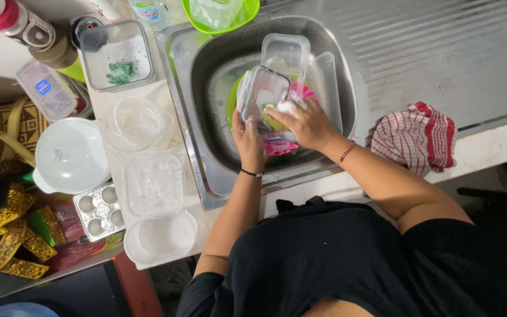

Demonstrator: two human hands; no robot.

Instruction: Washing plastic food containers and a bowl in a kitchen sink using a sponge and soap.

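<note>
- On the bench left of the sink, a clear container holding a green scrubber (117, 56), a glass bowl (139, 123), a square clear container (155, 185) and a white bowl (161, 238) are laid out; these are judged to be already washed, though that cannot be confirmed.
- The left hand (247, 141) is wrapped around the edge of a clear plastic container (263, 94), tilted over the sink (206, 70).
- The right hand (306, 123) is pressed into the container with a yellow-green sponge (273, 120); scrubbing is judged to be under way.
- A second clear container (287, 54), a lid (325, 82) and a green plate (232, 108) remain in the basin, apparently unwashed.
- The pink item (281, 147) beneath the hands is mostly hidden.
- A red-checked cloth (415, 138) is lying at the right.
</note>
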